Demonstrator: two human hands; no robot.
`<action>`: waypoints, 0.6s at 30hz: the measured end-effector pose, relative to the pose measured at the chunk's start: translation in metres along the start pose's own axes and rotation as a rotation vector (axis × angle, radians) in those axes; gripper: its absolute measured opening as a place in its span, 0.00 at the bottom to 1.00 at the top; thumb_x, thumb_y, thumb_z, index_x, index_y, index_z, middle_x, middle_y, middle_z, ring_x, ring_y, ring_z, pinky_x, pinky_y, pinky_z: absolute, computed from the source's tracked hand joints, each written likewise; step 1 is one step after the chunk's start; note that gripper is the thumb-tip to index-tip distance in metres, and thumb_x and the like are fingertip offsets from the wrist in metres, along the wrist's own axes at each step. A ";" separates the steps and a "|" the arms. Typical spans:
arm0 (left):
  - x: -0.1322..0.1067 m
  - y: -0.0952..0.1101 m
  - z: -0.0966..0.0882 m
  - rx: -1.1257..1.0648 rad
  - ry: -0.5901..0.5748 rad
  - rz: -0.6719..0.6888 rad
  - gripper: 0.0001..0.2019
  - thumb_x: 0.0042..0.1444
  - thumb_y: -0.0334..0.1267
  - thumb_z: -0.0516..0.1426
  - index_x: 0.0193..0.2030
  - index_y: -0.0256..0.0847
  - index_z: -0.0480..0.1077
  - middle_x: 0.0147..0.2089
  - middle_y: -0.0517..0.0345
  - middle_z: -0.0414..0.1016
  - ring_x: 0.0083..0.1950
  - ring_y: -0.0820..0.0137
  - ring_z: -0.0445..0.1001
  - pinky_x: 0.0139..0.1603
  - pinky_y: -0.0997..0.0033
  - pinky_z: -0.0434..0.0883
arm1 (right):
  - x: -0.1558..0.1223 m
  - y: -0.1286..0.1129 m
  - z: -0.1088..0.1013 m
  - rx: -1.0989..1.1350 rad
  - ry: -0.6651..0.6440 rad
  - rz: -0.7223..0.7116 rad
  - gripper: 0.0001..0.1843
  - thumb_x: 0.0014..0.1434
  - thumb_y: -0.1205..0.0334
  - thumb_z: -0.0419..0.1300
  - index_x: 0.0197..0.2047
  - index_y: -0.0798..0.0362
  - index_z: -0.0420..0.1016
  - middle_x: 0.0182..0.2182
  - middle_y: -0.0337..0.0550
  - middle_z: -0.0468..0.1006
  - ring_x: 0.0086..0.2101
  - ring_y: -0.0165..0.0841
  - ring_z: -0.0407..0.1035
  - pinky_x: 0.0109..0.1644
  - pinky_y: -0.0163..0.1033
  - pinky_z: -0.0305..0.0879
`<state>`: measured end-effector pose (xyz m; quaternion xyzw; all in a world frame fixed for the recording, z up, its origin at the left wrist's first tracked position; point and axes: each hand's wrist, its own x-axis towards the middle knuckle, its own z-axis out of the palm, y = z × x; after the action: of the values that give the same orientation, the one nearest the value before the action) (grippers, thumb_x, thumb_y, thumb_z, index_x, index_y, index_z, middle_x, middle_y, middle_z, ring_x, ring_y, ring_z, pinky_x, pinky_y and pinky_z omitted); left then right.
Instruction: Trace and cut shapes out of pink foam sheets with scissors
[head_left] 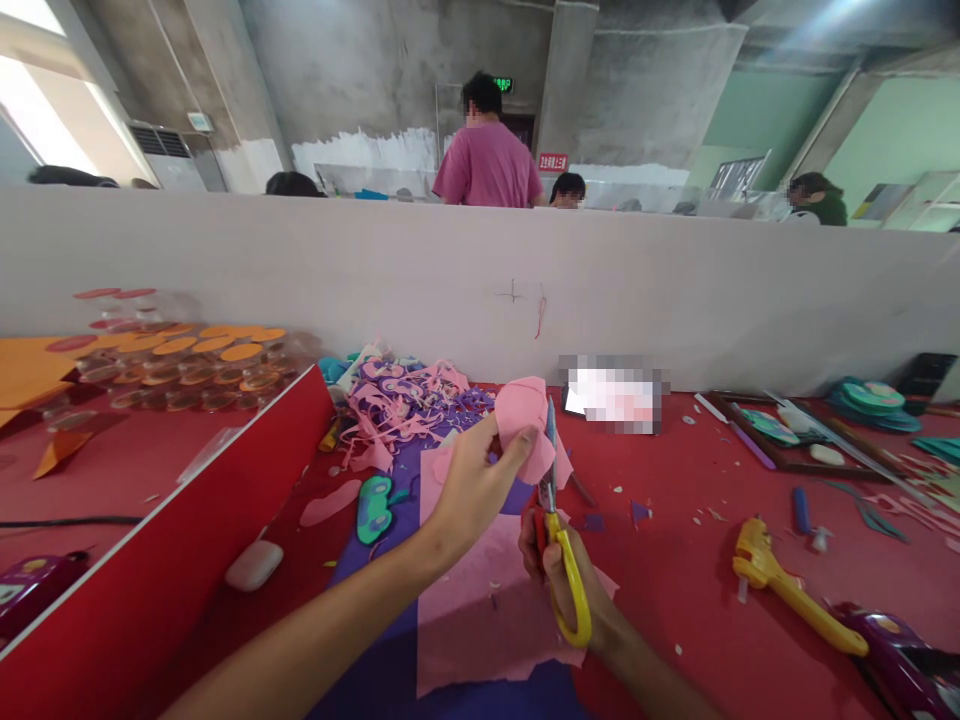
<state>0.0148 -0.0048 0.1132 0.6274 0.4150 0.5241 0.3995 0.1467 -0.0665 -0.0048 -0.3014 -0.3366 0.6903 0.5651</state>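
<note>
Pinched in my left hand (476,475) is a piece of pink felt-like sheet (523,408) with a rounded outline, raised above the table. My right hand (574,575) grips scissors (571,590) with a yellow and a red handle, blades pointing up. The blades stand against the right edge of the pink piece; whether they are parted I cannot make out. Below both hands lies a larger pink sheet (480,620) with ragged edges, on a purple sheet (375,640). Left of my left hand is a green mask-like cutout (373,508).
Pink and purple scraps (405,395) are heaped at the back. A red divider (247,480) stands left, with jars topped by orange discs (212,345) beyond it. A yellow glue gun (787,585) lies right. A lit screen (615,400) leans near the white partition (375,270). Other people are behind it.
</note>
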 end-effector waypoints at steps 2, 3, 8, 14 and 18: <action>0.000 0.000 0.000 0.009 0.000 0.003 0.20 0.65 0.53 0.56 0.31 0.38 0.64 0.29 0.62 0.63 0.32 0.74 0.61 0.32 0.72 0.59 | -0.001 -0.001 0.000 -0.091 0.014 -0.063 0.29 0.47 0.38 0.75 0.43 0.49 0.76 0.31 0.38 0.73 0.29 0.29 0.68 0.34 0.32 0.71; -0.001 0.000 0.000 0.018 0.004 0.001 0.20 0.65 0.53 0.56 0.31 0.38 0.64 0.30 0.62 0.64 0.32 0.74 0.60 0.33 0.72 0.58 | -0.001 -0.002 0.000 -0.141 0.009 -0.094 0.28 0.49 0.36 0.73 0.40 0.50 0.76 0.29 0.37 0.71 0.27 0.27 0.65 0.32 0.30 0.69; 0.000 -0.002 -0.001 0.050 0.035 -0.018 0.19 0.64 0.53 0.57 0.33 0.39 0.64 0.31 0.62 0.62 0.32 0.74 0.58 0.33 0.72 0.58 | 0.000 -0.001 -0.005 -0.299 -0.051 -0.161 0.30 0.55 0.31 0.66 0.36 0.52 0.71 0.23 0.31 0.62 0.22 0.22 0.51 0.24 0.29 0.53; 0.001 -0.002 -0.003 0.057 0.027 0.005 0.19 0.66 0.53 0.55 0.32 0.39 0.62 0.30 0.63 0.58 0.32 0.74 0.56 0.32 0.72 0.56 | 0.001 0.001 -0.007 -0.417 -0.093 -0.196 0.32 0.58 0.27 0.58 0.36 0.51 0.65 0.23 0.30 0.58 0.22 0.24 0.48 0.24 0.32 0.45; 0.002 -0.001 -0.005 0.071 0.039 0.025 0.19 0.66 0.52 0.55 0.31 0.40 0.60 0.30 0.63 0.56 0.32 0.74 0.55 0.32 0.71 0.54 | 0.001 -0.004 -0.004 -0.448 -0.112 -0.200 0.32 0.58 0.26 0.58 0.35 0.51 0.65 0.23 0.30 0.59 0.22 0.24 0.48 0.25 0.32 0.47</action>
<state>0.0097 -0.0019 0.1141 0.6360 0.4332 0.5258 0.3623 0.1520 -0.0644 -0.0036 -0.3457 -0.5402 0.5548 0.5300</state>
